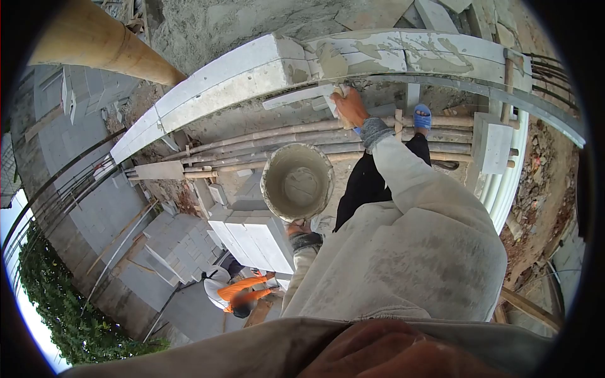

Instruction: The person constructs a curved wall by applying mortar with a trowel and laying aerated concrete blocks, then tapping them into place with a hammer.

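My right hand [350, 108] reaches out to a low wall of white blocks [252, 66], its fingers closed round the handle of a trowel. The mortar-coated trowel blade [332, 62] lies against the wall's face, where its outline blends with smeared mortar [441, 62]. Closer to my body, my left hand [296, 228] grips the rim of a round bucket [268, 179], with part of the fingers hidden beneath it. Grey mortar [301, 186] lies in the bottom of the bucket, and its inner wall is coated too.
Bamboo poles [265, 142] run along beneath the wall, by my blue sandal [422, 117]. Stacked white blocks [252, 242] stand below the bucket. A person in orange sleeves [236, 291] bends down further off. A thick bamboo post [113, 44] rises at upper left.
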Demonstrator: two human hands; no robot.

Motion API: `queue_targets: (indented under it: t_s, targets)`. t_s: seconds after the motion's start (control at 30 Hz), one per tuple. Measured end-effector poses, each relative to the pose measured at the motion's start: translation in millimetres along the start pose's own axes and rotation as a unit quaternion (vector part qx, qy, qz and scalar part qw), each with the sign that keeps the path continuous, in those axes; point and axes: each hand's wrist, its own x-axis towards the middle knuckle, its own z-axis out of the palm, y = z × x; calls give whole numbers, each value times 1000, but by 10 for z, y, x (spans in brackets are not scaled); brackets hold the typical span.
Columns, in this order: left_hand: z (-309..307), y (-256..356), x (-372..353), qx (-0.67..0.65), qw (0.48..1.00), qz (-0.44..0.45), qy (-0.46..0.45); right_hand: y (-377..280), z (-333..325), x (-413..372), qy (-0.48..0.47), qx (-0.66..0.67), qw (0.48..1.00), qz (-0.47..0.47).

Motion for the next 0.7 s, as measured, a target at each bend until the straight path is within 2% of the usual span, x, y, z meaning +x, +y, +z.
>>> queue_targets:
  t_s: [0.17, 0.27, 0.37, 0.47, 0.57, 0.67, 0.7]
  targets:
    - [-236, -139, 201, 6, 999, -32, 20, 22, 0, 315, 16, 24, 999, 34]
    - [-200, -125, 60, 1, 997, -41, 59, -43, -35, 295, -19, 31, 999, 17]
    - [-272, -162, 95, -12, 997, -54, 44, 49, -9, 146, -5, 27, 999, -29]
    - [-338, -192, 191, -10, 996, -65, 54, 174, 87, 160, -40, -38, 996, -72]
    - [-215, -163, 158, 0, 995, -66, 80, 160, 344, 18, 4, -157, 972, -177]
    - [-217, -144, 191, 16, 996, -69, 59, 195, 681, -237, 38, -176, 949, -259]
    - [-249, -143, 223, 20, 996, -70, 43, 237, 719, -338, 36, -172, 950, -259]
